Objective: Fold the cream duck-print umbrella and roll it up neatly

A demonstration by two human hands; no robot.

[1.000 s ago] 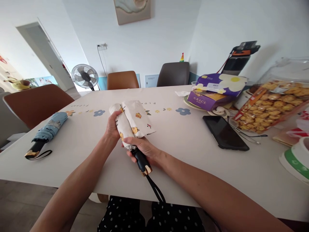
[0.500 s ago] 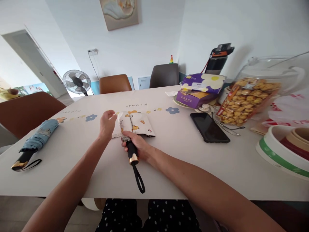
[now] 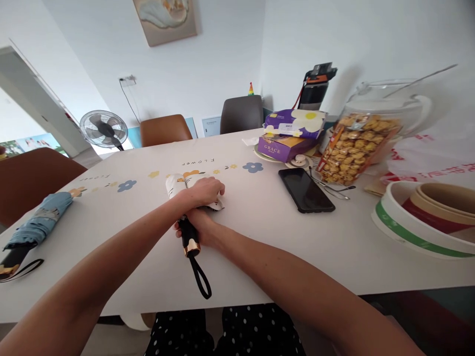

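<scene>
A folded white umbrella (image 3: 175, 185) with small printed figures lies on the table in front of me. Its black handle (image 3: 189, 231) has a gold end and a black wrist loop and points toward me. My right hand (image 3: 198, 223) is wrapped round the top of the handle, just below the fabric. Crossing over it, my left hand (image 3: 206, 192) rests on the right side of the canopy. Its fingers are bent over the loose fabric flap, and their tips are partly hidden.
A blue folded umbrella (image 3: 40, 222) lies at the left. To the right are a black phone (image 3: 306, 190), a cable, purple tissue packs (image 3: 284, 147), a snack container (image 3: 345, 151), a glass pitcher (image 3: 411, 106) and large tape rolls (image 3: 386, 212). Chairs stand round the table (image 3: 245, 267).
My left hand has moved right, from beside the white umbrella to over its right flap, now crossing above my right hand. The right hand keeps its grip. The view has shifted to the right.
</scene>
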